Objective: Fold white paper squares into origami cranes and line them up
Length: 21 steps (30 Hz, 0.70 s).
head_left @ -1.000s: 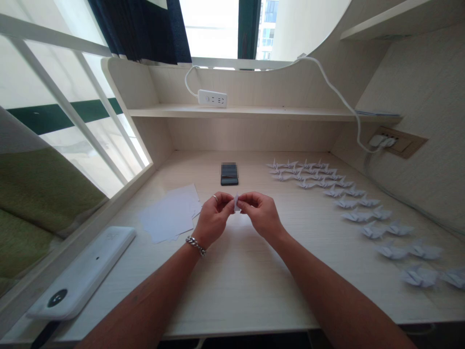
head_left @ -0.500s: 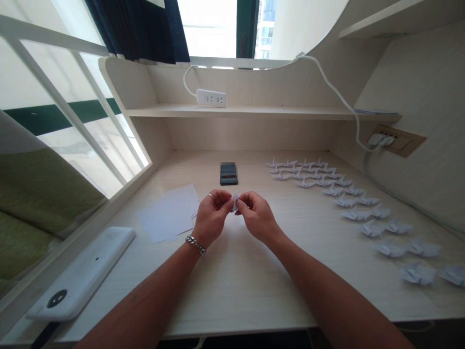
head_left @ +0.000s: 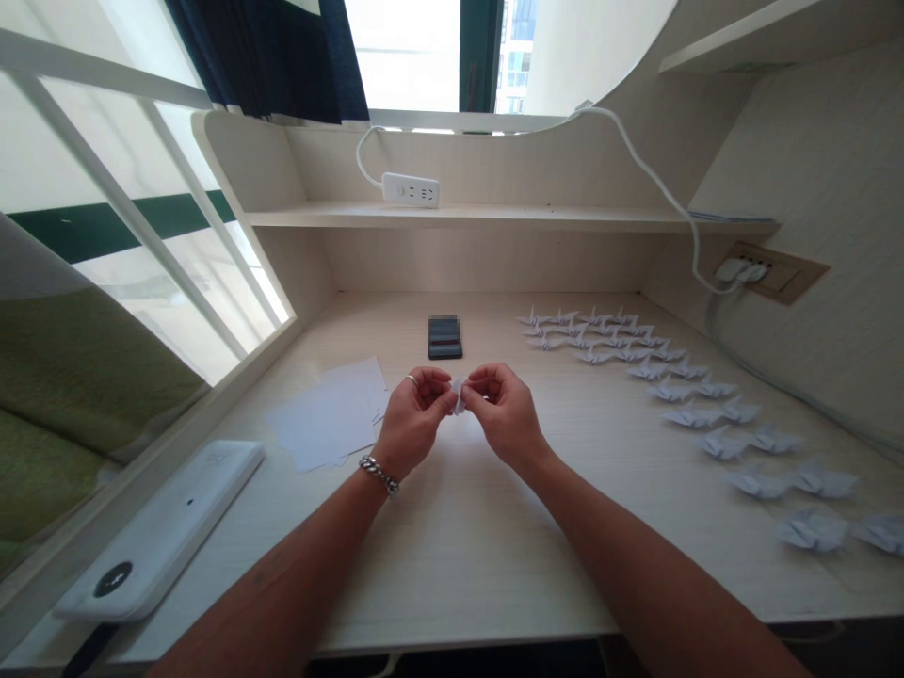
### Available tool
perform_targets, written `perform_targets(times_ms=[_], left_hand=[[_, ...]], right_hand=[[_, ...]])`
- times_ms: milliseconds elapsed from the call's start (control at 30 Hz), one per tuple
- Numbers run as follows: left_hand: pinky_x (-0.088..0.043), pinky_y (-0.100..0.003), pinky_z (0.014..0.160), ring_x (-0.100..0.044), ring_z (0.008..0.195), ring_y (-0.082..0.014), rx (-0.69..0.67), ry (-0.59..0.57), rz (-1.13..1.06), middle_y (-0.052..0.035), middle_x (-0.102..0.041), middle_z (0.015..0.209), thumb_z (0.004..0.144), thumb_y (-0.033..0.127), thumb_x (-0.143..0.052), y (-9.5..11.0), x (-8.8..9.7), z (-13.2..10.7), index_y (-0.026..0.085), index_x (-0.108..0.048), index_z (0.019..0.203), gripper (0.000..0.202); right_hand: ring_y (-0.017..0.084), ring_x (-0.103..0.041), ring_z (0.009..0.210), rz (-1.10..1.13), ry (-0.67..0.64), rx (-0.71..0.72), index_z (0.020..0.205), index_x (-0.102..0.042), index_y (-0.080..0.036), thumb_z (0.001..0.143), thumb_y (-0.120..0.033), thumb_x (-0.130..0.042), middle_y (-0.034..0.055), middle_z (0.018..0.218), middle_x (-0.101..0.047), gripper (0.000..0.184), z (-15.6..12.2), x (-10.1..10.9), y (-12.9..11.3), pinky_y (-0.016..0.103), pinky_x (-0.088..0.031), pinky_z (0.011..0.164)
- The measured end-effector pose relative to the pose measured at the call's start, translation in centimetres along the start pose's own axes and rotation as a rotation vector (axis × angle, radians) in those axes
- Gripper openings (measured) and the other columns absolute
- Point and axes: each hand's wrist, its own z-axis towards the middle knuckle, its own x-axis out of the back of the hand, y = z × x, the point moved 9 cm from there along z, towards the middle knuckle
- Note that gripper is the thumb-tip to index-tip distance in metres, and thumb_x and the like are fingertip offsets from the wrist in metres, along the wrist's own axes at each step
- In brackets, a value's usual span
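Note:
Between my two hands is a small folded piece of white paper [head_left: 458,396], partly hidden by the fingers. My left hand [head_left: 418,414], with a ring and a chain bracelet, pinches its left side. The right side is pinched by my right hand [head_left: 505,412], thumb against curled fingers. Loose white paper sheets [head_left: 329,414] lie in a spread pile left of my left hand. Several folded paper cranes [head_left: 678,394] stand in rows along the right of the desk. A dark phone-like device [head_left: 444,337] lies just beyond my hands.
A long white device [head_left: 162,527] with a round display and black cord lies on the desk [head_left: 459,565] at front left. On the back shelf [head_left: 494,217] stands a white power strip [head_left: 411,190]. Its cable runs down to a wall socket [head_left: 773,273] at right.
My right hand has shifted very slightly up and to the right. Both hands still pinch the folded paper; everything else stays in place.

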Motion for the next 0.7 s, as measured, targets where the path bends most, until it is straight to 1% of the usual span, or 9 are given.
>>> perform_targets(times_ms=[133,233,367,433,533,700], left_hand=[[-0.049,-0.026,0.065,-0.058,0.068,-0.0112,0.031,-0.040,0.001,0.0005,-0.059,0.075,0.068,0.022,-0.075,-0.4,-0.2,0.0,0.014,-0.054,0.091,0.032],[-0.049,-0.026,0.066,-0.059,0.068,-0.0113,0.046,-0.061,0.001,0.0011,-0.059,0.073,0.068,0.021,-0.074,-0.5,-0.4,-0.1,0.015,-0.053,0.091,0.032],[-0.048,-0.025,0.067,-0.058,0.068,-0.0104,0.029,-0.047,0.027,0.0017,-0.058,0.073,0.068,0.019,-0.074,-0.5,-0.4,-0.1,0.015,-0.053,0.090,0.030],[-0.048,-0.025,0.066,-0.057,0.068,-0.0102,0.022,-0.036,0.029,0.0017,-0.058,0.073,0.069,0.019,-0.074,-0.4,-0.3,-0.1,0.015,-0.053,0.090,0.030],[-0.049,-0.025,0.065,-0.058,0.067,-0.0101,0.021,-0.026,0.011,0.0014,-0.058,0.073,0.068,0.021,-0.076,-0.5,-0.2,-0.1,0.015,-0.054,0.088,0.030],[-0.050,-0.026,0.067,-0.060,0.070,-0.0121,0.042,-0.051,0.013,-0.0020,-0.062,0.076,0.068,0.025,-0.077,-1.0,-0.3,-0.1,0.014,-0.058,0.089,0.031]], right_hand=[[0.013,-0.058,0.061,0.027,0.003,-0.007,0.081,-0.054,-0.019,0.072,-0.024,-0.068,-0.0012,0.069,-0.060,0.017,0.2,0.1,0.3,0.026,-0.048,0.058],[0.012,-0.057,0.058,0.057,-0.003,-0.043,0.079,-0.053,-0.019,0.070,-0.023,-0.068,-0.0025,0.066,-0.060,0.018,0.3,0.1,0.6,0.026,-0.047,0.055],[0.014,-0.060,0.059,0.109,-0.022,-0.120,0.082,-0.054,-0.018,0.071,-0.025,-0.068,-0.0017,0.066,-0.061,0.019,0.2,-0.1,1.1,0.029,-0.051,0.058],[0.015,-0.062,0.063,0.122,-0.049,-0.130,0.085,-0.056,-0.017,0.070,-0.027,-0.070,-0.0004,0.069,-0.063,0.022,0.2,-0.3,1.0,0.031,-0.052,0.060],[0.015,-0.062,0.067,0.082,-0.086,-0.103,0.086,-0.057,-0.017,0.067,-0.025,-0.073,0.0008,0.072,-0.063,0.026,0.2,-0.4,0.7,0.029,-0.052,0.062],[0.015,-0.060,0.066,-0.008,-0.087,-0.090,0.082,-0.052,-0.019,0.067,-0.022,-0.070,-0.0005,0.071,-0.061,0.024,0.3,-0.1,0.5,0.028,-0.050,0.062]])
